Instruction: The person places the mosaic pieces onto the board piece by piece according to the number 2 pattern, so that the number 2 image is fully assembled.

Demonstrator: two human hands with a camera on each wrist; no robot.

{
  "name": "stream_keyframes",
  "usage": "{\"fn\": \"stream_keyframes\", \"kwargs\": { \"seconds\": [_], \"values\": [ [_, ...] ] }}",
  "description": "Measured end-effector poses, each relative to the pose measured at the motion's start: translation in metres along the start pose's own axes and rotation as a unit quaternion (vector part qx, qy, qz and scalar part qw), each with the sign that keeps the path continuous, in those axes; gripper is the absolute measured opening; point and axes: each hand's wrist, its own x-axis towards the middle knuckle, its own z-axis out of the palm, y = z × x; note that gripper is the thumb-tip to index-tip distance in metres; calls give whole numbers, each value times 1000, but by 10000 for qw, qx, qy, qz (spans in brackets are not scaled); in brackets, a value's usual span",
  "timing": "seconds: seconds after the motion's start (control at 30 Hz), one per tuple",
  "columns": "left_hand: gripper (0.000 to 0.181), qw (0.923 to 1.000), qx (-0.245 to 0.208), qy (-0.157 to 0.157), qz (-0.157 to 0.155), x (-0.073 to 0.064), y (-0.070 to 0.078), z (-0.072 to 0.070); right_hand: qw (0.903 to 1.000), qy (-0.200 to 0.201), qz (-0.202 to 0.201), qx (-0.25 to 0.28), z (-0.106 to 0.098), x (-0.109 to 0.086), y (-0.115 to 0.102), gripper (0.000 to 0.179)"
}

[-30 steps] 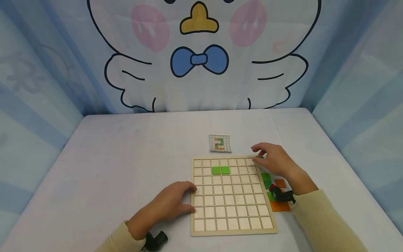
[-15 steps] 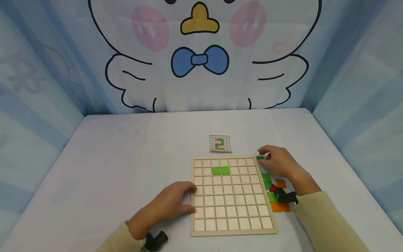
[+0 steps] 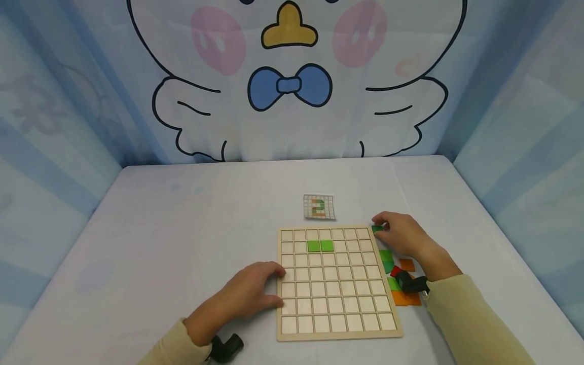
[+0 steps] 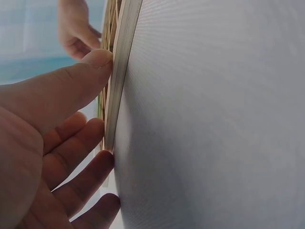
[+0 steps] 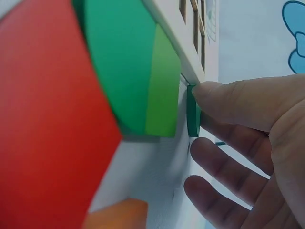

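Observation:
At the far right corner of the wooden grid board, my right hand pinches a dark green tile between thumb and fingers; in the head view only part of it shows. My left hand rests against the board's left edge, thumb and fingers spread along it, as the left wrist view also shows with the thumb on the side. Two light green tiles lie side by side in the second row of cells. Behind the board lies a small pattern card with a grid and a green and orange figure.
Right of the board lie loose pieces: green ones, a red one and orange ones, partly under the right wrist camera. A white cloth covers the table; printed curtains stand behind and at the sides.
My right hand has shifted slightly right from over the board's corner, and more of the dark green tile now shows. The left hand and the board have stayed put.

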Motion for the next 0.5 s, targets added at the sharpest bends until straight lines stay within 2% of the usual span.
{"fn": "stream_keyframes", "kwargs": {
  "seconds": [0.5],
  "values": [
    [50,10000,-44,-6,-52,0,0,1,9999,-11,44,-118,-1,0,-5,33]
  ]
}}
